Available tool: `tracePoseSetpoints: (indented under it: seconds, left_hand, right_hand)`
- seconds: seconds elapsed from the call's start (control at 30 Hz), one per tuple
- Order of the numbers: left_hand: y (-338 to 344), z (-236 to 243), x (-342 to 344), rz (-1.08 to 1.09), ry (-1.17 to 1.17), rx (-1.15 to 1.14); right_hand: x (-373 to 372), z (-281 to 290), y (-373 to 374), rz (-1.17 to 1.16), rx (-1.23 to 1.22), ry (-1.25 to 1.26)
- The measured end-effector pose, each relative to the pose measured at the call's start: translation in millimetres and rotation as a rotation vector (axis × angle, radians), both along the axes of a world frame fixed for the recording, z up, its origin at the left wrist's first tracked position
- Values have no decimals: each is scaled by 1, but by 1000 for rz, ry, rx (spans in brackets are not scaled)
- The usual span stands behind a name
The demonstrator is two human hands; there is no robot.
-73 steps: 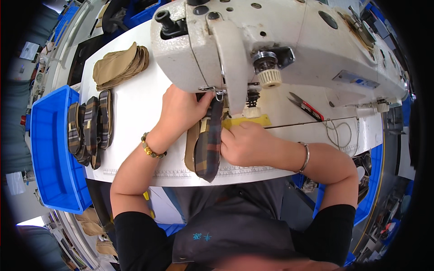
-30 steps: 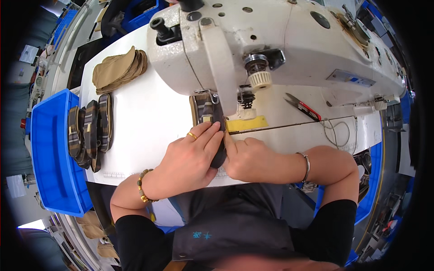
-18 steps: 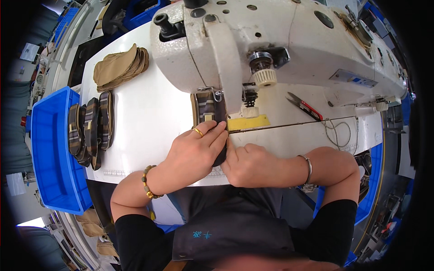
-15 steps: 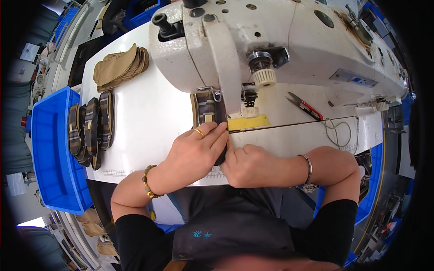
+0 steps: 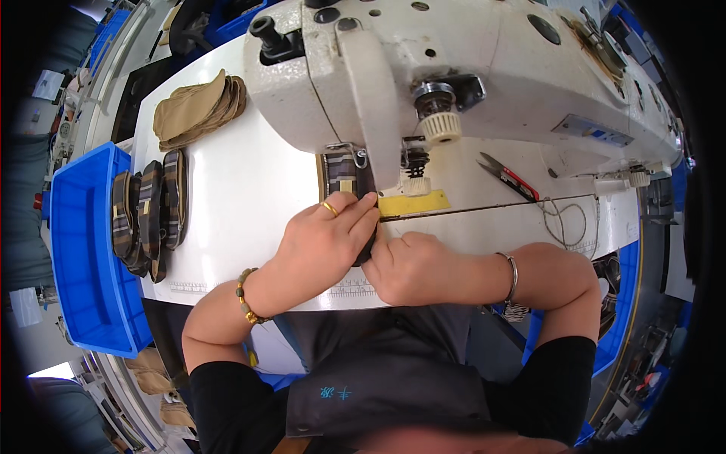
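A plaid fabric pouch (image 5: 342, 168) with a black edge strip (image 5: 364, 255) lies under the head of a white sewing machine (image 5: 469, 68). My left hand (image 5: 325, 236), with a ring on one finger, rests on the pouch, its fingers stretched out along the strip; its thumb is hidden. Just right of it, my right hand (image 5: 412, 265) is closed, with thumb and bent forefinger on the strip's near end. The needle area is hidden behind the machine head. Beside the fingertips lies a yellow strip (image 5: 414, 203) on the machine bed.
Thread snips (image 5: 510, 178) with a red handle and a loose cord (image 5: 561, 227) lie on the right. At the left, several plaid pouches (image 5: 151, 212) stand near a blue bin (image 5: 83, 250). Stacked tan fabric pieces (image 5: 198, 110) sit behind on the white table (image 5: 242, 204).
Both hands and the pouch's black strip have slid slightly away from me, toward the machine head. The whole view has shifted a little.
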State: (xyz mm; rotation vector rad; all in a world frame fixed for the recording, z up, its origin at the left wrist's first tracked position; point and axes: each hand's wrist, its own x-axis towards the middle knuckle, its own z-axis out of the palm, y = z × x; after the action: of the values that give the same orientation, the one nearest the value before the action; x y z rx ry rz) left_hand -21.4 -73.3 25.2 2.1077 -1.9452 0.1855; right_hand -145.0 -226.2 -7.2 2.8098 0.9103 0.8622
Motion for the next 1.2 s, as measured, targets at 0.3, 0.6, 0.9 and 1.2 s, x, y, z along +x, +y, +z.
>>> tracePoseSetpoints:
  seconds: [0.3,0.6,0.9,1.2]
  left_hand:
    - [-15,-10,24,98,73,-58]
    - [-8,0,20,152,-136,-350]
    - [-10,-3,21,81,-170,-450]
    - [-11,-7,27,134,-72,-451]
  right_hand:
    - [28,-11,-12,-48,101,6]
    - [30,8,-21,-93,297,110]
    - [36,9,-36,-202,268,-28]
    - [38,11,-29,-155,223,-52]
